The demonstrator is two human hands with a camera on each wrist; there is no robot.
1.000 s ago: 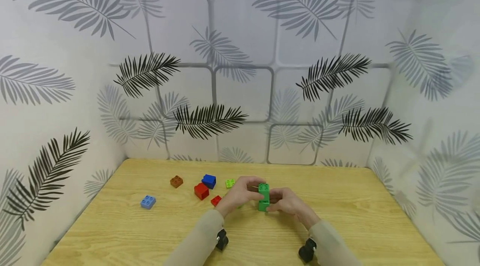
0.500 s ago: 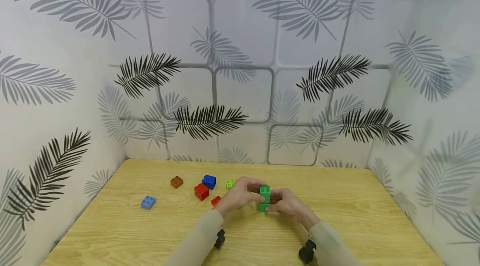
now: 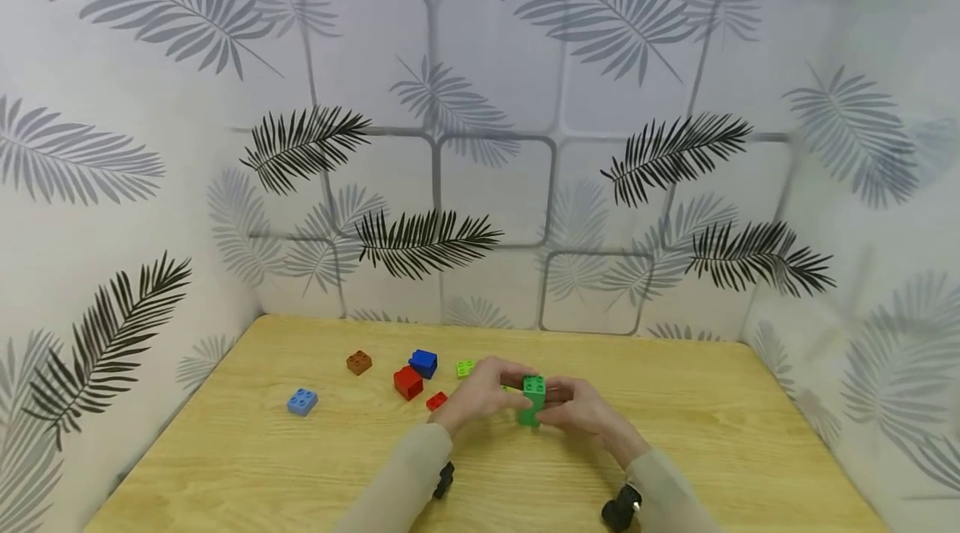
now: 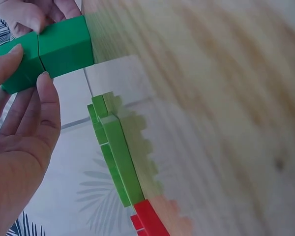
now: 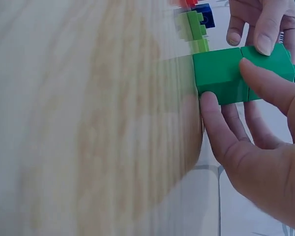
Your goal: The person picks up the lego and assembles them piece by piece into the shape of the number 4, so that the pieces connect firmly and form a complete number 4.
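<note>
Two green toy building bricks stand as an upright stack between the hands, studs up, with only a thin seam between them. The upper brick [image 3: 534, 389] is pinched by my left hand [image 3: 486, 393], its thumb on the near face and its other fingers on the far side. Around the lower brick [image 5: 219, 73] the fingers of my right hand [image 3: 583, 412] hold on, one fingertip close to its bottom edge and the thumb at the seam. Both wrist views show the stack's base right at the wooden tabletop [image 3: 300, 466].
Left of the hands lie a light blue brick [image 3: 302, 401], a brown brick [image 3: 359, 362], a blue brick [image 3: 423, 364], a red brick [image 3: 408, 383] and a small red brick [image 3: 437, 401]. Lime green bricks [image 4: 115, 152] lie just beyond the left hand. Patterned walls [image 3: 495, 183] enclose the table.
The upper green brick, earlier slightly out of line with the lower one, now sits squarely over it. Both hands keep their hold, and the head view has shifted slightly.
</note>
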